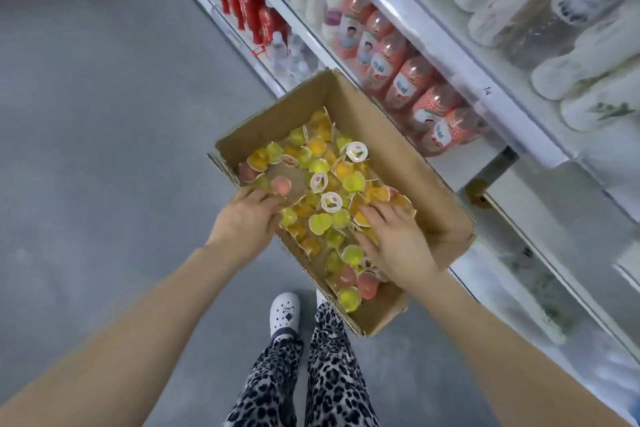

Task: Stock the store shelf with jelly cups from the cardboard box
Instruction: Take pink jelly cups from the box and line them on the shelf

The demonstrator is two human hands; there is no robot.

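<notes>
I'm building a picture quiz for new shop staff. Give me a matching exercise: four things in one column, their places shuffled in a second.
Things
1. right hand
2. white shoe
3. red bottles
4. pink bottles

Places
A. on the grey floor, by the box's near corner
B. on the shelf just beyond the cardboard box
C. at the far end of the shelving, upper left of the picture
D. on the jelly cups inside the box

Pairs: 1-D, 2-A, 3-C, 4-B
</notes>
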